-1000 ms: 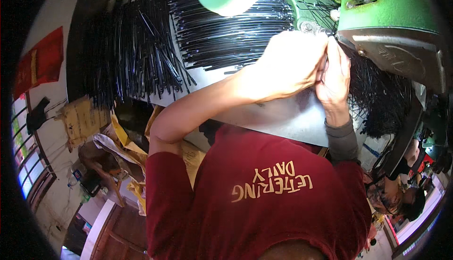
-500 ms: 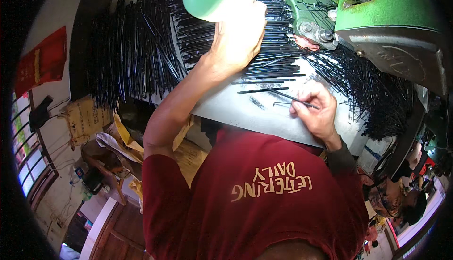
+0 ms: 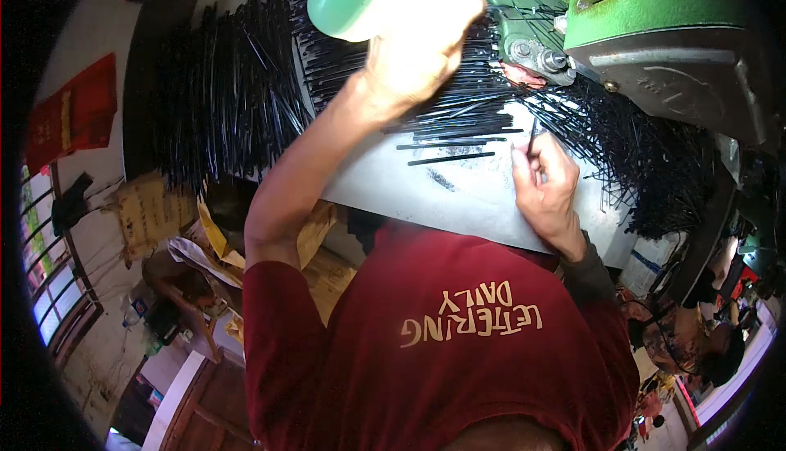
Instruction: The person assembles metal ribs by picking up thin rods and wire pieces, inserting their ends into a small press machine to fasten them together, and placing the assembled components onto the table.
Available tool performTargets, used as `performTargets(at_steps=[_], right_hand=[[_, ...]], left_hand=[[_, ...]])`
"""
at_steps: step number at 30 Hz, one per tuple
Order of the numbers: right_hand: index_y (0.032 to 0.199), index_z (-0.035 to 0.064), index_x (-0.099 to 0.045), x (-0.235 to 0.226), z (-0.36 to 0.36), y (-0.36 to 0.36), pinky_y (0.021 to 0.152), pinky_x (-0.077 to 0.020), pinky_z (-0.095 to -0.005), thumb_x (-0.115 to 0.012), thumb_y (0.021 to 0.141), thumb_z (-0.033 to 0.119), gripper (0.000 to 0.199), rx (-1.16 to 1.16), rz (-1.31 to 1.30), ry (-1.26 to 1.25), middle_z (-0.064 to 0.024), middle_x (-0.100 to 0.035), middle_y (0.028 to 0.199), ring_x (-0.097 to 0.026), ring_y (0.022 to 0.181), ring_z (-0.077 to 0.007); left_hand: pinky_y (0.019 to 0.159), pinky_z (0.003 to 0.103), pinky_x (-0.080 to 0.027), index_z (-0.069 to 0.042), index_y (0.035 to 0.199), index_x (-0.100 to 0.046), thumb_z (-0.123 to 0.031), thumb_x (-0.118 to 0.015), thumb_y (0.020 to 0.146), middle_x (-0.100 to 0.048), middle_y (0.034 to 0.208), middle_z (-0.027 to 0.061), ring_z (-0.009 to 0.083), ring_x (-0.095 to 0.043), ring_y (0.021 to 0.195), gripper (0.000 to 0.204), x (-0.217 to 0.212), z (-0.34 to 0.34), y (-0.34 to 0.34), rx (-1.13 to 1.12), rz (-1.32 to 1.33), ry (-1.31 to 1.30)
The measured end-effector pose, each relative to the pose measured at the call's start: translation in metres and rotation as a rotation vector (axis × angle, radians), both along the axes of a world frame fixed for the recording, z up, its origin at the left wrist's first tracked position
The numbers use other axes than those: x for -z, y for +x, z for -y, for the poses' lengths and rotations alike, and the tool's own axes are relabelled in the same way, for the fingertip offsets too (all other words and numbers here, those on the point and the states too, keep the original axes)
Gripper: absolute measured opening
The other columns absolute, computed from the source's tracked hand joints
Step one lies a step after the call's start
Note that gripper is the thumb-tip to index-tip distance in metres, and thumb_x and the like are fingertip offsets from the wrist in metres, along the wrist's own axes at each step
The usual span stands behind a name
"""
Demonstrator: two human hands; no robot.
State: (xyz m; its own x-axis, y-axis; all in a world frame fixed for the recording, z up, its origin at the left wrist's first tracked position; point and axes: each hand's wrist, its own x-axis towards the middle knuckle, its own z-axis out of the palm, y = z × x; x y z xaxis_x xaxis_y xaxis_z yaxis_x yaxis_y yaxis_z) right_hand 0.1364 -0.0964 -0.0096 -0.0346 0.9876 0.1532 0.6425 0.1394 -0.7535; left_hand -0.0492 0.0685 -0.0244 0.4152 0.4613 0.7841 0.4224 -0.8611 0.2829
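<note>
My right hand is above the pale worktop, closed in a pinch on a thin black rod that points away from me. Farther off on the left, my left hand reaches over rows of similar black rods, beside a rounded green lamp. Bright glare washes out its fingers, so what they hold, if anything, does not show. One loose black rod lies at the near side of the rows, left of my right hand.
A green machine with a dark lower housing stands at the far right. Below it is a tangled heap of black rods. Another dense pile of rods fills the left of the worktop. Cardboard is at the left.
My right hand has swung its rod from pointing left to pointing away from me, with the fingers now turned up. My left hand has shifted slightly, its fingertips reaching farther right.
</note>
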Motion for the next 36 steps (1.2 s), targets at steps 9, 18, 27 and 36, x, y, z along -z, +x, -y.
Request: performTargets(at_steps=[9, 18, 27, 36], right_hand=[[0.104, 0.0007, -0.049, -0.004, -0.031, 0.003, 0.046, -0.0411, -0.0157, -0.051, 0.091, 0.008, 0.015, 0.164, -0.557, -0.163, -0.0028, -0.056, 0.073, -0.051, 0.057, -0.0031], [0.104, 0.0002, -0.05, 0.001, -0.036, 0.008, 0.046, -0.0418, -0.0153, -0.053, 0.09, 0.009, 0.017, 0.179, -0.577, -0.195, -0.0029, -0.056, 0.074, -0.053, 0.06, -0.0039], [0.103, 0.0015, -0.051, 0.003, -0.037, 0.007, 0.045, -0.0405, -0.0146, -0.052, 0.091, 0.011, 0.015, 0.205, -0.588, -0.162, -0.0021, -0.056, 0.073, -0.052, 0.059, -0.0034], [0.103, 0.001, -0.051, 0.0, -0.036, 0.008, 0.045, -0.0391, -0.0146, -0.052, 0.091, 0.012, 0.016, 0.189, -0.619, -0.187, -0.0016, -0.055, 0.07, -0.052, 0.058, -0.0039]], left_hand=[[0.048, 0.032, -0.045, -0.003, 0.105, -0.057, 0.003, -0.065, 0.075, -0.056, 0.067, 0.0098, 0.0227, -0.055, 0.053, 0.032, 0.001, 0.046, 0.037, 0.079, 0.115, -0.267], [0.052, 0.032, -0.049, -0.001, 0.102, -0.057, 0.001, -0.067, 0.074, -0.062, 0.077, 0.0136, 0.0267, -0.062, 0.061, 0.03, 0.005, 0.05, 0.041, 0.056, 0.078, -0.306], [0.053, 0.031, -0.05, -0.001, 0.102, -0.057, 0.001, -0.067, 0.075, -0.062, 0.076, 0.013, 0.0258, -0.062, 0.061, 0.029, 0.001, 0.05, 0.042, 0.053, 0.014, -0.371], [0.049, 0.03, -0.045, -0.002, 0.1, -0.06, -0.001, -0.065, 0.077, -0.055, 0.067, 0.01, 0.023, -0.056, 0.054, 0.024, 0.003, 0.049, 0.043, 0.055, 0.053, -0.321]])
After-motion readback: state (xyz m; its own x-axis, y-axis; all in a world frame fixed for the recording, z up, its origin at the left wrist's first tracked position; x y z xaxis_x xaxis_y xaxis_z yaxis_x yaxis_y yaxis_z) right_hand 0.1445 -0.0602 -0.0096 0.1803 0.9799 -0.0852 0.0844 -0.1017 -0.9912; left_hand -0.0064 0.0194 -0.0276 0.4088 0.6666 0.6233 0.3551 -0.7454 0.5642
